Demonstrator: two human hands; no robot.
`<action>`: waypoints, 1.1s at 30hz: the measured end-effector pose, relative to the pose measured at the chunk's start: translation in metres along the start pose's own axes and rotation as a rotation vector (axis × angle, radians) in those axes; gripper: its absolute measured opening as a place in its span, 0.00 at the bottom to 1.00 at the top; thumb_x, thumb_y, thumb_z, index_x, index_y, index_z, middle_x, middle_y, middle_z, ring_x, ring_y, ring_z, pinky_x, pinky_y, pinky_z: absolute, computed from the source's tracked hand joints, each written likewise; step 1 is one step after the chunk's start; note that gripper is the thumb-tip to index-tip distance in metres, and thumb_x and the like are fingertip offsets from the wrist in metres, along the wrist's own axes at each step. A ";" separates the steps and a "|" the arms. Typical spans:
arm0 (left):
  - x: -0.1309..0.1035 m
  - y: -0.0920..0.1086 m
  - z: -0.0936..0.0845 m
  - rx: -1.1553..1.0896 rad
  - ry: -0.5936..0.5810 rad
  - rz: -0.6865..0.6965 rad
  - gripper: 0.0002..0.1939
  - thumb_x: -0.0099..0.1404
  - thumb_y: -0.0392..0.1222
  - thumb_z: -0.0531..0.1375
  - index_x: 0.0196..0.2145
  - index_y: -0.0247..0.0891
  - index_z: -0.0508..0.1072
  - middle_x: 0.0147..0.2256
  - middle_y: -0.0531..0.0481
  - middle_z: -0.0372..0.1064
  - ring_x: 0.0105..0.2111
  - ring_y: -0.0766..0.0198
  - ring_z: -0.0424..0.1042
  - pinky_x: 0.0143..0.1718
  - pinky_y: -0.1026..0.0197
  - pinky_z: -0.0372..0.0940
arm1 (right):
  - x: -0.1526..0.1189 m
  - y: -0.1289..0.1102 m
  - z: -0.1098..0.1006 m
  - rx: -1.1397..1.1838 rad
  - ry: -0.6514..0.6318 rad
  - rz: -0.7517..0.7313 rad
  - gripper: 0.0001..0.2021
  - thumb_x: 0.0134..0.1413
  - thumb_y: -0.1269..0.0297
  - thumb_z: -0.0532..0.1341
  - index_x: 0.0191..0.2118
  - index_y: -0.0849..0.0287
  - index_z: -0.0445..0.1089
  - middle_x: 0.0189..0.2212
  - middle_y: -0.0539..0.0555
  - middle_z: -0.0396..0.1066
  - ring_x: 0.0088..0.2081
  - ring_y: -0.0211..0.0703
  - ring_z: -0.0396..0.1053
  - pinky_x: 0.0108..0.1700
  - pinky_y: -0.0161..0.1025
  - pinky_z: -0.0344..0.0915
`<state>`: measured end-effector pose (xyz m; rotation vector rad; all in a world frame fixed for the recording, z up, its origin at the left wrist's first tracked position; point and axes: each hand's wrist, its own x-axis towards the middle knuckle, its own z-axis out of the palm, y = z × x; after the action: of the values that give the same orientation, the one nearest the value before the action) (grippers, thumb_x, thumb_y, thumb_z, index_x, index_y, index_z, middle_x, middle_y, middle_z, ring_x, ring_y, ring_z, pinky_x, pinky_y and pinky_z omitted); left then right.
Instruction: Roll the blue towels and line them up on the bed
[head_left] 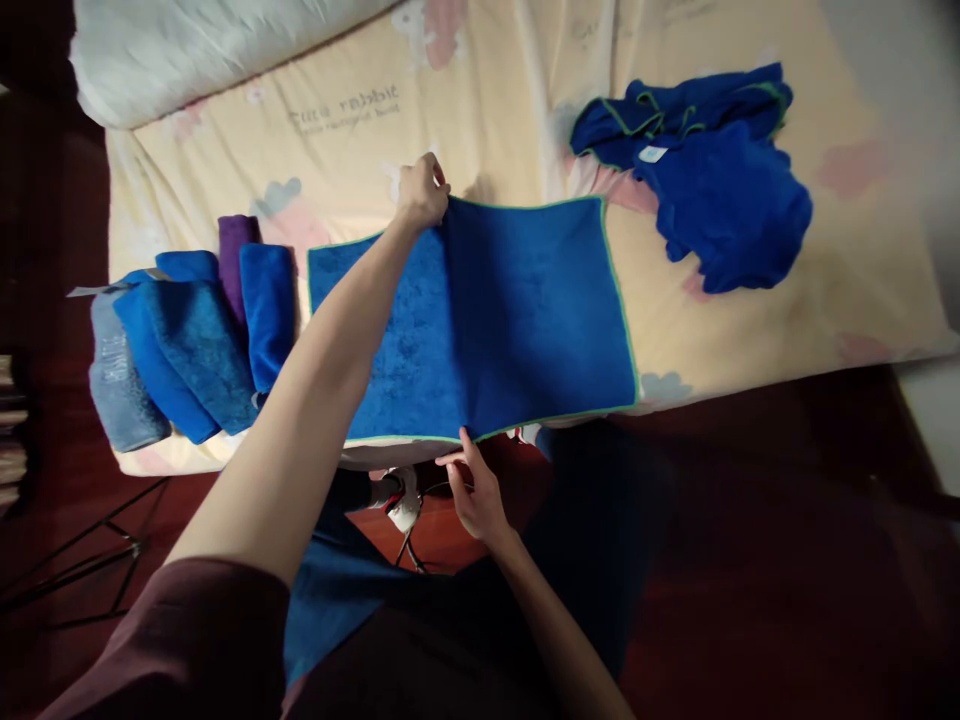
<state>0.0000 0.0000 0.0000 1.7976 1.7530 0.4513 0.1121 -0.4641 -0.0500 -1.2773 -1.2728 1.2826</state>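
Spread flat at the near edge of the bed (862, 290), the blue towel (525, 320) looks soft, light and limp (best taken by its green-trimmed hem), with the left hand (422, 192) pinching its far edge and the right hand (474, 490) pinching its near edge.

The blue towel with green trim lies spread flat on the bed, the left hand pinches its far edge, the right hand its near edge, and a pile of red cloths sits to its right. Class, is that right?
Not quite. The head view shows the pile of cloths is blue, not red. The blue towel does lie flat on the bed, left hand at its far edge, right hand at its near edge.
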 end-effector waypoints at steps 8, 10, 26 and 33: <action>-0.071 0.058 -0.139 -0.283 0.233 -0.049 0.12 0.69 0.45 0.65 0.48 0.41 0.71 0.34 0.50 0.72 0.42 0.58 0.75 0.44 0.51 0.72 | 0.004 -0.074 -0.048 -0.096 0.537 -0.148 0.19 0.65 0.54 0.66 0.56 0.57 0.80 0.37 0.57 0.83 0.35 0.48 0.81 0.43 0.46 0.79; -0.109 0.070 -0.190 -0.400 0.271 -0.033 0.07 0.72 0.42 0.62 0.45 0.39 0.70 0.31 0.53 0.70 0.41 0.64 0.73 0.45 0.54 0.72 | 0.024 -0.109 -0.075 -0.070 0.737 -0.234 0.20 0.63 0.50 0.67 0.51 0.61 0.81 0.39 0.60 0.82 0.38 0.49 0.81 0.45 0.47 0.79; -0.377 0.009 -0.350 -0.436 0.550 0.293 0.13 0.63 0.37 0.73 0.44 0.35 0.80 0.36 0.52 0.81 0.37 0.64 0.74 0.53 0.48 0.77 | 0.143 -0.343 -0.197 -0.229 0.384 -0.618 0.16 0.57 0.60 0.74 0.44 0.68 0.80 0.39 0.62 0.81 0.42 0.45 0.80 0.49 0.52 0.76; -0.396 0.008 -0.360 -0.556 0.628 0.323 0.17 0.57 0.35 0.74 0.42 0.22 0.80 0.33 0.43 0.80 0.32 0.66 0.74 0.47 0.50 0.78 | 0.126 -0.374 -0.188 -0.330 0.375 -0.664 0.15 0.55 0.55 0.75 0.41 0.61 0.81 0.38 0.57 0.81 0.42 0.48 0.80 0.47 0.47 0.80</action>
<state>-0.2447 -0.3289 0.3446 1.6077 1.4674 1.6037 0.2662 -0.2996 0.3250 -1.1009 -1.4880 0.3566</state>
